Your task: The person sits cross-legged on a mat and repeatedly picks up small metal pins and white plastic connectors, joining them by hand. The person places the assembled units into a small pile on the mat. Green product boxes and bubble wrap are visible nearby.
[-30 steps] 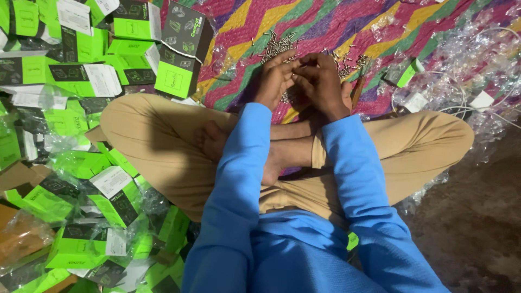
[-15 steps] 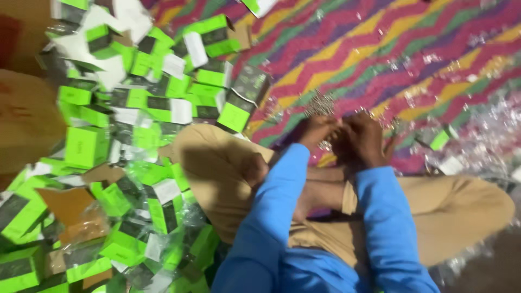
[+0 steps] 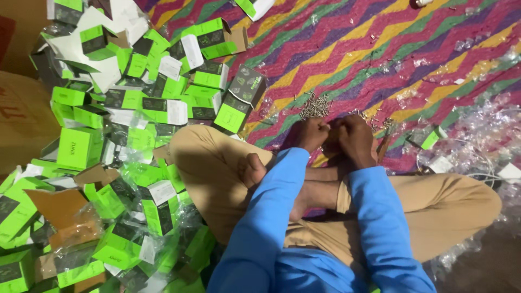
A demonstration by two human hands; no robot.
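Head view, left hand (image 3: 313, 133), right hand (image 3: 355, 138), screws (image 3: 315, 106)

green-black boxes (image 3: 125, 163) | heaped left | clear wrappers (image 3: 477, 141) | right

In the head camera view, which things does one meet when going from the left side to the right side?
Heap of green boxes → left hand → right hand → small green box alone on the mat → clear plastic wrappers.

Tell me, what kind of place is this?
Probably a home packing workshop: a person sits cross-legged on a zigzag mat, beside heaped green boxes, small screws and clear plastic bags.
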